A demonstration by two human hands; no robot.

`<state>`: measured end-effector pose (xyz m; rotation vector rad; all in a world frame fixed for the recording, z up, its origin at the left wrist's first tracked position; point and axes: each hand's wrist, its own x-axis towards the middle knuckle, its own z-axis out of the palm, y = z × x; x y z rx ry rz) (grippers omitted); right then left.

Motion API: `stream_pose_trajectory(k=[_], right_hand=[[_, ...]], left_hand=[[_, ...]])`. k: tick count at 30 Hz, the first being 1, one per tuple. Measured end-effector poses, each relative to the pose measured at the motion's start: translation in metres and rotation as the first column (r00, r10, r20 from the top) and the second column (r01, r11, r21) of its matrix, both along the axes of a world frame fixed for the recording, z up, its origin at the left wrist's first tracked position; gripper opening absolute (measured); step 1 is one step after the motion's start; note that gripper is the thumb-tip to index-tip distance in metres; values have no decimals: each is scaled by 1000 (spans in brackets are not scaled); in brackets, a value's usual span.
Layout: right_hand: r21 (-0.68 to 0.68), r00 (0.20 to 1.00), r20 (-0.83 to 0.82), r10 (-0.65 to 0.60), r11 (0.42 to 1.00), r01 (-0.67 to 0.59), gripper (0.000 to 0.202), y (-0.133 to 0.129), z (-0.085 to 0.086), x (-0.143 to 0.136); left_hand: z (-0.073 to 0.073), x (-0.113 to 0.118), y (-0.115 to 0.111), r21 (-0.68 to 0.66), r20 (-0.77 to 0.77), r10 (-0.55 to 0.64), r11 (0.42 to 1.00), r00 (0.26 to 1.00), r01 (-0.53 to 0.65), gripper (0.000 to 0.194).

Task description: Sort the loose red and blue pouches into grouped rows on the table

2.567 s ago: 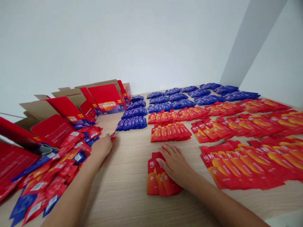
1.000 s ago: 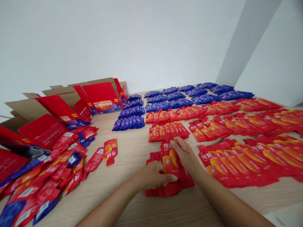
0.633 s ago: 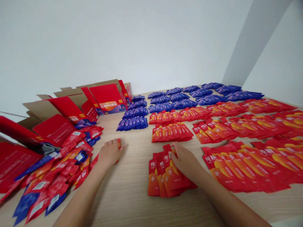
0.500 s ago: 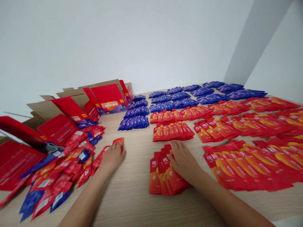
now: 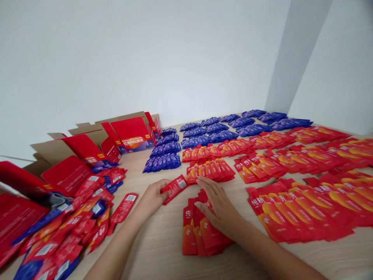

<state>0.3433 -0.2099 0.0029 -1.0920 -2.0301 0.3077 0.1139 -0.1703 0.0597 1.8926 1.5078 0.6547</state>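
Note:
My left hand [image 5: 154, 196] grips a red sachet [image 5: 175, 188] by one end, its barcode side facing up, a little above the table. Close by on the right, my right hand [image 5: 217, 208] hovers with fingers apart over a fanned stack of red-orange sachets [image 5: 190, 233], partly covering it. Behind that stack lies an overlapping row of red sachets [image 5: 210, 170]. A single red sachet [image 5: 124, 210] rests left of my left forearm, beside a loose pile of red and blue sachets [image 5: 72, 229].
Open red cartons [image 5: 131, 134] with brown insides line the left and back left. Blue sachet bundles [image 5: 217, 128] fill the far part of the wooden table [image 5: 151, 241]. Rows of red-orange sachets [image 5: 294, 206] cover the right side. A white wall stands behind.
My left hand has moved right from beside the pile, carrying a red sachet. My right hand has lifted from the stack, its fingers spreading. The view has shifted slightly.

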Motion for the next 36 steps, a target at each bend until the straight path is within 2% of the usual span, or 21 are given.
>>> stream_pose_trajectory(k=[3, 6, 9, 12, 15, 17, 19, 21, 23, 25, 26, 27, 28, 29, 31, 33, 35, 36], right_hand=[[-111, 972, -233, 30, 992, -57, 45, -1, 7, 2], [-265, 884, -466, -25, 958, -113, 27, 1, 12, 2], [-327, 762, -637, -120, 937, -126, 21, 5, 13, 3], [-376, 635, -747, -198, 913, -157, 31, 10, 12, 4], [-469, 558, -795, -240, 825, -315, 42, 12, 12, 3], [-518, 576, -780, -245, 768, -376, 34, 11, 13, 2], [-526, 619, -752, -227, 772, -357, 25, 9, 15, 1], [-500, 684, -699, -209, 827, -258, 23, 5, 16, 1], [-436, 781, -589, -209, 896, -89, 20, 1, 16, 5], [-326, 873, -436, -218, 943, 72, 19, -1, 15, 9], [-262, 912, -355, -206, 958, 114, 23, -2, 14, 10], [-202, 946, -278, -169, 973, 114, 29, -2, 13, 11], [-148, 974, -205, -101, 986, 71, 35, -2, 11, 11], [-99, 990, -137, -10, 995, -3, 40, -2, 9, 10], [-9, 983, -42, 179, 984, -179, 45, -2, 5, 7], [80, 953, -52, 297, 953, -293, 45, -1, 3, 5], [127, 938, -172, 302, 951, -283, 43, -1, 2, 4], [111, 933, -255, 252, 967, -231, 41, -1, 3, 4]], left_hand=[[14, 35, -10, -177, 207, -99, 975, 973, 137, 18], [18, 52, -9, -243, 324, -127, 946, 937, 212, 16], [11, 49, 0, -319, 447, -68, 920, 892, 229, 25], [-1, 39, 5, -377, 502, 29, 907, 865, 188, 34], [-14, 34, 4, -346, 527, 121, 935, 841, 82, 41], [-21, 35, 2, -329, 546, 157, 943, 823, 38, 42], [-25, 38, 0, -325, 566, 193, 946, 802, 2, 45], [-28, 40, 0, -316, 595, 221, 948, 773, -28, 47], [-27, 41, 0, -331, 630, 239, 943, 739, -23, 48], [-26, 43, -1, -419, 650, 255, 906, 716, 58, 54], [-24, 44, -2, -482, 655, 259, 867, 710, 128, 58], [-23, 46, -4, -534, 664, 255, 819, 703, 208, 61], [-22, 49, -7, -564, 684, 248, 777, 686, 282, 63], [-21, 53, -11, -564, 713, 246, 757, 656, 329, 62], [-20, 60, -17, -512, 775, 273, 800, 571, 313, 52], [-21, 65, -22, -455, 809, 308, 867, 500, 202, 42], [-22, 67, -23, -425, 812, 316, 896, 491, 127, 41], [-22, 67, -23, -417, 803, 309, 902, 510, 109, 43]])
